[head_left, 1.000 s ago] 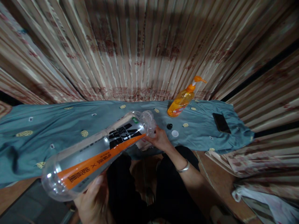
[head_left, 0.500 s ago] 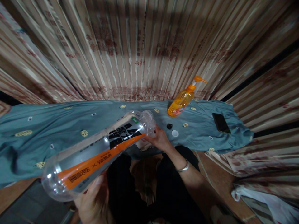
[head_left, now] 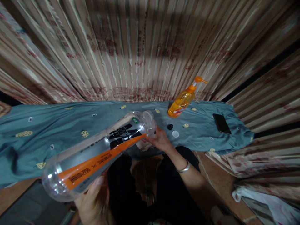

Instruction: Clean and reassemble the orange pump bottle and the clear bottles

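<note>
A large clear plastic bottle [head_left: 100, 153] with a silver, black and orange label is held tilted over the cloth, its base toward the lower left. My left hand [head_left: 95, 198] grips it from below near the base. At the other end, my right hand [head_left: 160, 139] has its fingers closed on a small clear bottle [head_left: 150, 122], which lies against the big bottle's top; where the two meet is hard to make out. A crumpled pale item [head_left: 143, 145] shows beneath my right hand. A silver bracelet [head_left: 184, 167] circles the right wrist.
On the teal patterned cloth [head_left: 197, 137] are an orange pump bottle [head_left: 181, 103], a black cap [head_left: 170, 127], a white disc [head_left: 175, 134] and a dark phone [head_left: 222, 123]. Pleated curtains [head_left: 140, 50] hang behind. A white bag [head_left: 269, 200] is at the lower right.
</note>
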`<state>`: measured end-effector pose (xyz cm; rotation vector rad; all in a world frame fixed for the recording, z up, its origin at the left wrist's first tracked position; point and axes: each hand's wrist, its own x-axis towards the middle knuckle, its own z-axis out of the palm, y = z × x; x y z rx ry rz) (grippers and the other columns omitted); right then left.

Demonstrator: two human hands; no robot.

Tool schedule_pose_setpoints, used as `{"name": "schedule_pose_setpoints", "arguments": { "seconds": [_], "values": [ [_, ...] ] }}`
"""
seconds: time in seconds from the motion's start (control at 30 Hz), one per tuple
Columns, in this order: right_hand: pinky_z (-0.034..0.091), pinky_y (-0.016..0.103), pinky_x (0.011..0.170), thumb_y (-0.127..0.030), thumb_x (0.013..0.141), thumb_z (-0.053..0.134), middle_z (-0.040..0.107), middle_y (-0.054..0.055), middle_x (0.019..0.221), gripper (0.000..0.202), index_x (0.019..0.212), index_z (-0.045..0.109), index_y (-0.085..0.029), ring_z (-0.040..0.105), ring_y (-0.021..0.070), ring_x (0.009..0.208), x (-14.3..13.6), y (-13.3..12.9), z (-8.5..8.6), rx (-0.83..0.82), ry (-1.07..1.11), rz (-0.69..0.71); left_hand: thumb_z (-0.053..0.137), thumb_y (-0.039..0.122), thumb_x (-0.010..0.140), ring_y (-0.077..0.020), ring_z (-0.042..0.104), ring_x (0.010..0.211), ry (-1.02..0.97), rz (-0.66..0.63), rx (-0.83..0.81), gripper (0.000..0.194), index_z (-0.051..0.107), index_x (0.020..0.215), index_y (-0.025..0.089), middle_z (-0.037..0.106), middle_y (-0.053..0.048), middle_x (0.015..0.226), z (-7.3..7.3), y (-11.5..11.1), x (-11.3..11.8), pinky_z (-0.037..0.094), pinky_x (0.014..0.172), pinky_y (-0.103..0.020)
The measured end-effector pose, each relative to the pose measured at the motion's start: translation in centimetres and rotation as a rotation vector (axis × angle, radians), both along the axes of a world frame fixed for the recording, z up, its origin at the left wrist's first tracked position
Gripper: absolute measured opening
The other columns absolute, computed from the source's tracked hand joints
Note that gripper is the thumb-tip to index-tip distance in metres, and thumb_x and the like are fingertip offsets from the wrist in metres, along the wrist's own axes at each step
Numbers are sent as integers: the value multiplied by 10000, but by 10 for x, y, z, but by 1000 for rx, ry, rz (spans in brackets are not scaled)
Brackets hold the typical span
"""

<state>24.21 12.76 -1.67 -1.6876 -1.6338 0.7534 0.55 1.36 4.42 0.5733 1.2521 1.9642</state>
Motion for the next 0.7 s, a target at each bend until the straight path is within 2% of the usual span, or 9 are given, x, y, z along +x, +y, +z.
{"name": "schedule_pose_setpoints", "arguments": {
  "seconds": [0.13, 0.3, 0.4, 0.47, 0.63, 0.7],
  "values": [
    [690, 441, 932, -462, 873, 1051, 922, 130, 1192, 634, 1376, 763, -205, 901, 381, 1127, 1, 0, 0, -2, -14, 6, 1055, 246, 622, -410, 823, 1385, -17, 9, 8, 570, 932, 1163, 372, 928, -21, 1231, 4, 4, 3, 726, 1154, -533],
    [699, 439, 940, -437, 863, 1051, 920, 124, 1189, 623, 1365, 767, -202, 902, 368, 1112, 1, 0, -1, 12, -18, -2, 1030, 247, 605, -439, 837, 1347, -8, 26, 53, 530, 931, 1102, 404, 918, -11, 1253, 13, 7, 9, 737, 1126, -634],
    [702, 425, 930, -419, 872, 1038, 920, 112, 1188, 592, 1362, 767, -228, 903, 363, 1130, 1, 0, -2, 25, -18, 8, 1030, 228, 602, -442, 825, 1372, 5, 1, 87, 515, 925, 1068, 420, 913, -4, 1250, 18, 10, 10, 741, 1115, -651],
    [706, 433, 931, -418, 876, 1029, 919, 113, 1189, 584, 1365, 769, -234, 904, 369, 1132, 1, -1, -2, 34, -21, 10, 1054, 255, 605, -431, 816, 1386, 20, -9, 92, 516, 924, 1081, 403, 913, -11, 1250, 17, 11, 9, 743, 1118, -623],
    [706, 454, 941, -419, 891, 1010, 921, 132, 1201, 567, 1360, 775, -203, 905, 377, 1133, 0, 0, -1, 29, -4, 13, 1090, 318, 638, -331, 835, 1325, -2, 33, 32, 591, 925, 1201, 388, 917, 32, 1170, 4, 5, 6, 741, 1121, -431],
    [706, 462, 936, -455, 879, 1026, 922, 134, 1190, 597, 1356, 775, -198, 906, 384, 1127, -1, 0, 0, 16, -9, 6, 1078, 328, 672, -323, 853, 1274, 7, 34, 15, 570, 925, 1219, 371, 919, 28, 1162, -2, 4, 4, 749, 1099, -423]
  ]
}}
